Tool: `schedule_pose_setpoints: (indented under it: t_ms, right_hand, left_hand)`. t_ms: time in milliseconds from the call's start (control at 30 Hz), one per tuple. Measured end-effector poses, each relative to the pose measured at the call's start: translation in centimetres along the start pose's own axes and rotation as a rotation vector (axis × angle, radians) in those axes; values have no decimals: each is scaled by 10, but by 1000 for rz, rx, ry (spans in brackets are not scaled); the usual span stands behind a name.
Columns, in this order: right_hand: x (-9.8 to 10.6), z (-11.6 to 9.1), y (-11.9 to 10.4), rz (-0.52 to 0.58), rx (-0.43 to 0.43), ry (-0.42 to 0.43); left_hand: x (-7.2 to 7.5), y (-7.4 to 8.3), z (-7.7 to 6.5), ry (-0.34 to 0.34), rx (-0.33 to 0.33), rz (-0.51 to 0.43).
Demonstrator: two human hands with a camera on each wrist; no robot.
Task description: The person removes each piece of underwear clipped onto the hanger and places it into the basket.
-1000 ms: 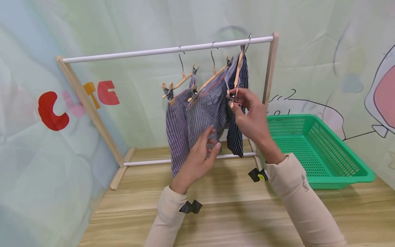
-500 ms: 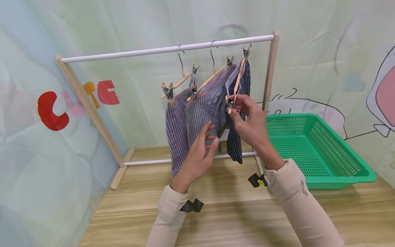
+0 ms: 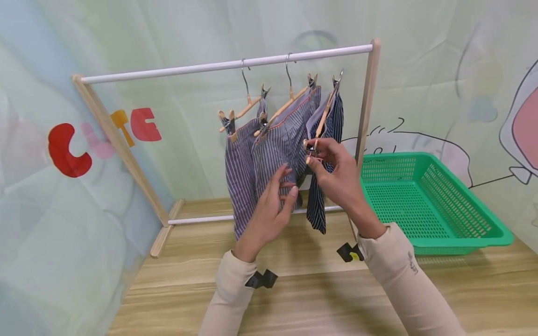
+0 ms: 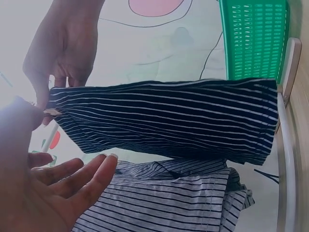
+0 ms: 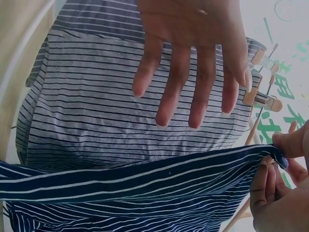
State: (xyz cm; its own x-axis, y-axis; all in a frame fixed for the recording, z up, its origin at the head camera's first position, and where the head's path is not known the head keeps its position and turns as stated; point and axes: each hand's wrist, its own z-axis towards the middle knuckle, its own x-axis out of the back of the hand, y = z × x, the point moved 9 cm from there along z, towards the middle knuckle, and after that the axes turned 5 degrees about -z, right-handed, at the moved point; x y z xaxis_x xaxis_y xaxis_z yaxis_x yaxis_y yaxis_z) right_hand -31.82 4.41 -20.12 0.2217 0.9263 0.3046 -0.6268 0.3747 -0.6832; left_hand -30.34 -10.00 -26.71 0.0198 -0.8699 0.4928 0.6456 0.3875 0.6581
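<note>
My right hand [image 3: 341, 179] pinches the near clip end of a wooden clip hanger [image 3: 322, 120]. Navy pants with white stripes [image 3: 316, 205] hang from this hanger, whose metal hook sits below the rack's top rod, off it. My left hand [image 3: 266, 214], fingers relaxed and apart, hovers in front of grey striped pants [image 3: 273, 156] and holds nothing. The left wrist view has the navy pants [image 4: 164, 116] stretched across, just beyond my left fingers. In the right wrist view, my right fingers [image 5: 260, 181] are at the navy waistband.
Grey pants and purple striped pants [image 3: 240, 177] hang on two hangers from the white rod [image 3: 189, 69] of a wooden-framed rack. A green basket [image 3: 462, 242] stands on the wooden table [image 3: 302, 298] at the right. A printed curtain [image 3: 189, 32] hangs behind.
My right hand has moved down and slightly left with the hanger and navy pants. The hanger's hook, at the rod before, is now below it. My left hand has barely moved.
</note>
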Motion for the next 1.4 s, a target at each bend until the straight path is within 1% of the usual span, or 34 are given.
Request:
schedule_pose_setpoints:
  t_ms: [167,367,533,733,1000,1200,1400]
  right_hand:
    - [-2,-5,1,-10,1,-10]
    - [-6,-13,6,10,-10,-22]
    - [-10,-16,10,14,-6,-20]
    - [-14,-21,14,-7,-5,-22]
    - [-19,-27,17,-17,36,-24]
    - [-22,-30,22,-16,43,-24]
    - [-26,-33,28,-25,33,-32]
  left_hand:
    - [0,0,1,-2,9,0]
    - [-1,3,1,-4,8,-8]
    - [-1,3,0,9,4,-18]
    - [0,4,0,26,3,-14]
    - [5,8,-2,61,-16,-26]
    - [5,7,-2,81,-24,-29]
    - [4,4,0,86,-31,-27]
